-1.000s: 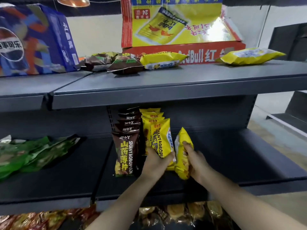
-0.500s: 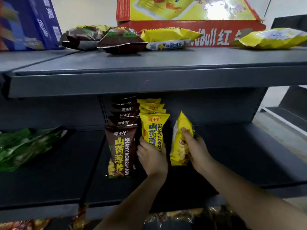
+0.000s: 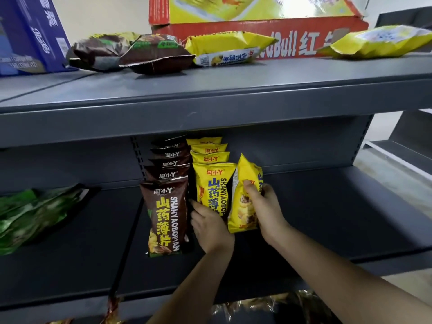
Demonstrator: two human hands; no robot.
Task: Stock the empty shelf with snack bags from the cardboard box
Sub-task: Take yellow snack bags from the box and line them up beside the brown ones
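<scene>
Head view: gripping the front yellow foil snack bag (image 3: 214, 183), our left hand (image 3: 211, 228) has straightened it, so our right hand (image 3: 266, 211), clasping a second yellow foil bag (image 3: 240, 213), can stand it alongside.

Cardboard box (image 3: 292, 26) cropped; green bags (image 3: 35, 213) blurry

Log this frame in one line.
left hand: holds front yellow bag | right hand: grips loose yellow bag | shelf: partly stocked

Both forearms reach up and forward, left from bottom centre, right from lower right. Left hand (image 3: 211, 226) back-up, fingers against front bag (image 3: 214, 183), thumb at its left edge; grip unclear. Right hand (image 3: 265, 208) wraps loose bag (image 3: 246, 170) from the right, thumb across its front.
</scene>
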